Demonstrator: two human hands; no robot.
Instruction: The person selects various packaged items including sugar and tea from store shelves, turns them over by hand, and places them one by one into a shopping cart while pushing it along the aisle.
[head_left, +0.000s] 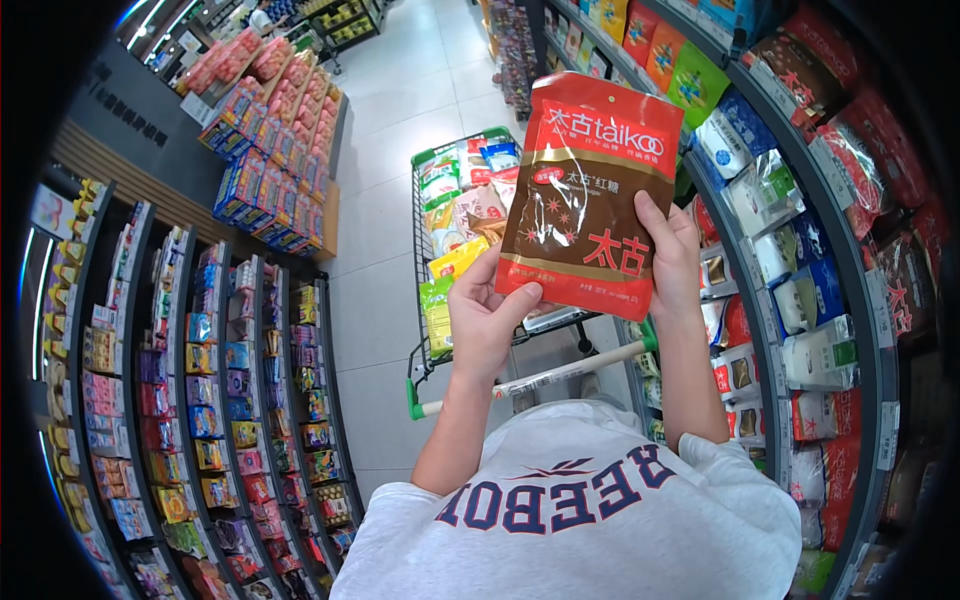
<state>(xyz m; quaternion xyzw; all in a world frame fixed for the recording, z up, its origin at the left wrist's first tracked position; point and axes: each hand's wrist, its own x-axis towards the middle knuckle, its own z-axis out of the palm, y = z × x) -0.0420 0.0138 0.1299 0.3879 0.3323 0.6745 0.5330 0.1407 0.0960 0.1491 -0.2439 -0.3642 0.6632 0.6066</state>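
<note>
A red and brown Taikoo brown sugar pouch (577, 202) is held up in front of my chest, its printed front facing me. My left hand (487, 307) pinches its lower left corner, thumb on the front. Along the pouch's right edge, my right hand (671, 251) grips with the thumb on the front and the fingers behind. Beyond and below the pouch stands a wire shopping cart (415, 225) with a green rim, holding several bagged goods, among them a yellow pouch (459, 257) and a green and yellow one (437, 315). The pouch hides part of the cart.
The cart's handle (577, 369) crosses just in front of my body. Close on the right, shelves (765, 337) hold bags of sugar. Racks of small packets (225, 390) line the left side. Stacked boxes (262, 195) stand at the upper left, and a person (262, 19) is far off.
</note>
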